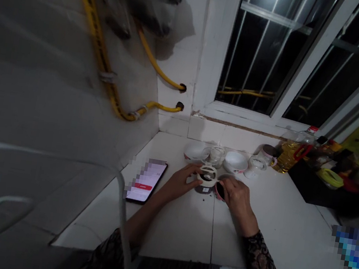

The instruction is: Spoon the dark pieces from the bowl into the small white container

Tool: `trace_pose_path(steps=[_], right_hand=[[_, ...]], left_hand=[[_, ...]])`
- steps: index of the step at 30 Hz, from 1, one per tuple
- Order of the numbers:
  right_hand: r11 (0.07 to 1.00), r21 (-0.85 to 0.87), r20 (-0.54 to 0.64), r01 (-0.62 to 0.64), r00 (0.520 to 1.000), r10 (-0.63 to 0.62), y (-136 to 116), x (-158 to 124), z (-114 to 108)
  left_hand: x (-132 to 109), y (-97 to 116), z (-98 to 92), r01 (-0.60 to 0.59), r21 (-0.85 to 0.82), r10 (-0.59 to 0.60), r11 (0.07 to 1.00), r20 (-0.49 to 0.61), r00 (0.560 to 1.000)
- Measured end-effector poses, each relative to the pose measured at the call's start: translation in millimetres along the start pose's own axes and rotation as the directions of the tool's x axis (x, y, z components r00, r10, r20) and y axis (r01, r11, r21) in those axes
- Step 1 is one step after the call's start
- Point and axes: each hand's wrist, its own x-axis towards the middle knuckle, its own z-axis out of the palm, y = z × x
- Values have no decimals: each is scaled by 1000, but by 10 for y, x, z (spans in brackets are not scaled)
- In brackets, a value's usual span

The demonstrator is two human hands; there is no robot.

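Note:
In the head view a small jar [204, 188] with a white rim and dark contents stands on the counter, its clear lid seeming to be flipped up behind it. My left hand [183, 182] grips the jar's rim from the left, thumb in front and fingers behind. My right hand [237, 196] is closed in a pinch on a small pale spoon [208, 177], whose tip is in the jar's mouth. Partly hidden behind that hand is a bowl [220, 191] with dark contents and a reddish pattern outside. A few dark specks lie in front of the jar.
A phone [147, 181] with a lit screen lies left. Behind the jar stand white bowls [236, 161], glass jars [257, 166] and a mug [268, 154]. An oil bottle [288, 155] and a black box [305, 185] of condiments are right. A yellow pipe [95, 28] runs along the wall.

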Motion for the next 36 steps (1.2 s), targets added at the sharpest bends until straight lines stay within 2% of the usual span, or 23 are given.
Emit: trace_pose_path(steps=[6,8,10,12,15,17,19,22,25,29,36], right_hand=[[999,12,-3,-38,999,38,0,-4,33],[995,77,-18,-63,998,65,-10,-3,39],[975,173,-21,-139,989,145,-3,-8,38],[922,274,-12,-275,957,289,45,-26,26],[793,370,21,-483,858,513,206,-83,-24],[739,362,54,-568,805,591,339,-126,-74],[740,282,131,-611,789,601,448,-157,-126],[788,121,322,-603,775,544,510,-162,-181],[810,81,456,-580,744,488,485,-139,-204],[759,173,507,-627,718,477,466,-142,-203],[567,396,506,-723,687,522,517,-170,-181]], left_hand=[[1,-12,7,-19,6,19,1000,-8,1000],[-1,-3,0,-14,8,14,1000,-5,1000],[-3,6,-8,-8,9,8,1000,4,1000],[-5,13,-16,-8,4,8,1000,11,1000],[-5,21,-20,-7,-2,7,1000,14,1000],[-3,25,-18,1,-3,-1,1000,12,1000],[-1,28,-17,7,-3,-7,1000,14,1000],[-1,36,-20,7,-4,-7,1000,16,1000],[-4,48,-27,4,3,-4,1000,19,1000],[-8,55,-29,9,11,-9,1000,23,1000],[-9,35,-17,1,0,-1,1000,15,1000]])
